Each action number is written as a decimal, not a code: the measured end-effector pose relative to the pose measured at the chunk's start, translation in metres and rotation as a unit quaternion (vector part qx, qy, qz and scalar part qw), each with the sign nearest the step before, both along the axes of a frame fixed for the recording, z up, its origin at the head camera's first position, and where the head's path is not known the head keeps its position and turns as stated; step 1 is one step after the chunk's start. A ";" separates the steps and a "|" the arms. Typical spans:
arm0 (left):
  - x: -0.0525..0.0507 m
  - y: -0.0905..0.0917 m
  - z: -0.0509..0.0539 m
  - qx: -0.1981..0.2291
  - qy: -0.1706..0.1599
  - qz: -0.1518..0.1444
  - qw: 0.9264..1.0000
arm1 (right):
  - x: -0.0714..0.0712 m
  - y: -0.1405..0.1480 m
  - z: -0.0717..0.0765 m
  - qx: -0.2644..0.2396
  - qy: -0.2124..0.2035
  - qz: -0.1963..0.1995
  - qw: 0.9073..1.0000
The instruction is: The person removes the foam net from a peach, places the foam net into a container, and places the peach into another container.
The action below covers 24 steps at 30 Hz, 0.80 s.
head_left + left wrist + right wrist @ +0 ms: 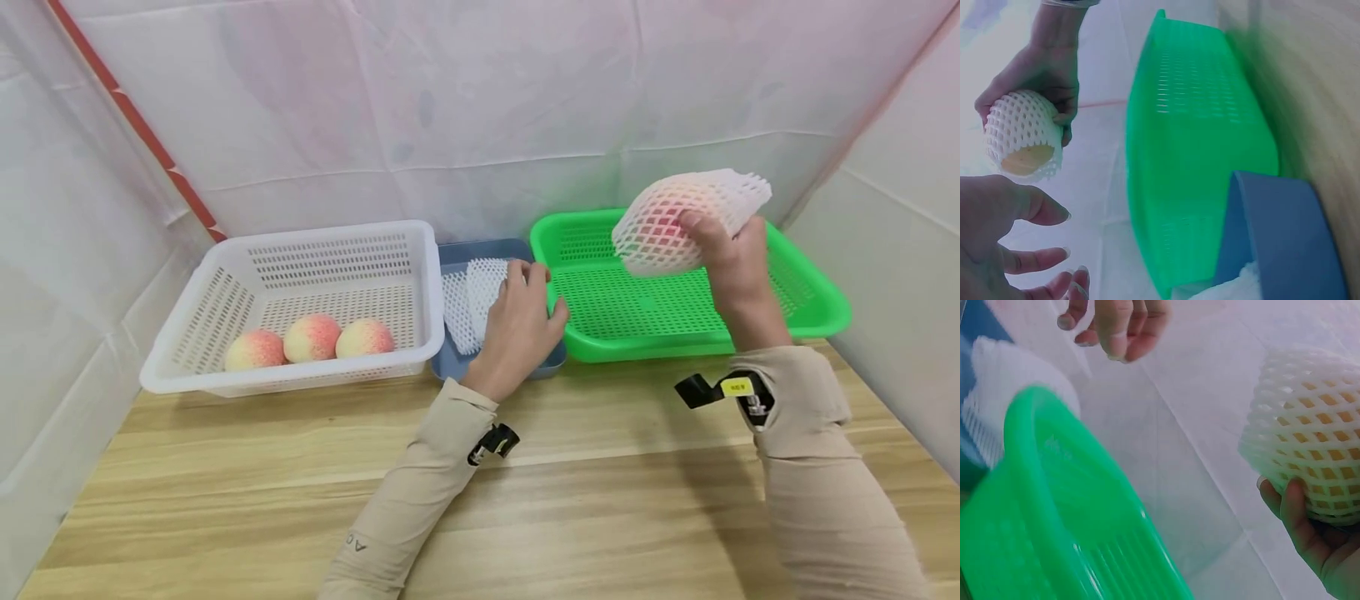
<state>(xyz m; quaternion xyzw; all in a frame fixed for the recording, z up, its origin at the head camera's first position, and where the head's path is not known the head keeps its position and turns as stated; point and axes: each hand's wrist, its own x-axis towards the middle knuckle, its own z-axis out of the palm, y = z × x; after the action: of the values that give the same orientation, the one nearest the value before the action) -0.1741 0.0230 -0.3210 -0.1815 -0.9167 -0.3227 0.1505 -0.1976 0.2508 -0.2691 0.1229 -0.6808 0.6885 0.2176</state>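
Observation:
My right hand [731, 258] grips a peach wrapped in a white foam net [675, 221], held up above the green basket [690, 346]. In the right wrist view the netted peach [1316, 437] shows yellow through the mesh. My left hand [521, 325] is over the blue-grey tray [453, 367], its fingers apart and relaxed. Nothing is between the left hand's fingers in the left wrist view, where the thumb [1044, 206] points toward the netted peach. Flat white foam nets [459, 312] lie in the tray, partly hidden by that hand.
A white basket [435, 333] stands at the left, with three bare peaches [311, 337] along its front side. The tray sits between the two baskets on a wooden table [300, 467]. White sheeting [487, 92] hangs behind and at both sides.

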 end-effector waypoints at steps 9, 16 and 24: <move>0.012 -0.021 0.014 0.031 0.037 -0.013 0.999 | 0.008 -0.023 -0.008 -0.020 0.012 0.018 1.000; 0.018 -0.045 0.016 0.024 0.035 0.005 0.999 | 0.009 -0.029 -0.019 0.003 0.005 0.024 1.000; 0.020 -0.071 0.015 0.010 0.030 0.028 0.999 | 0.011 -0.034 -0.028 0.050 -0.002 0.014 0.999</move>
<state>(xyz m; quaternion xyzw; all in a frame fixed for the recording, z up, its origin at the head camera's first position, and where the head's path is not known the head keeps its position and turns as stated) -0.1538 -0.0476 -0.3065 -0.1639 -0.9133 -0.3215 0.1890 -0.1866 0.2167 -0.2969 0.1419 -0.7127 0.6572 0.2001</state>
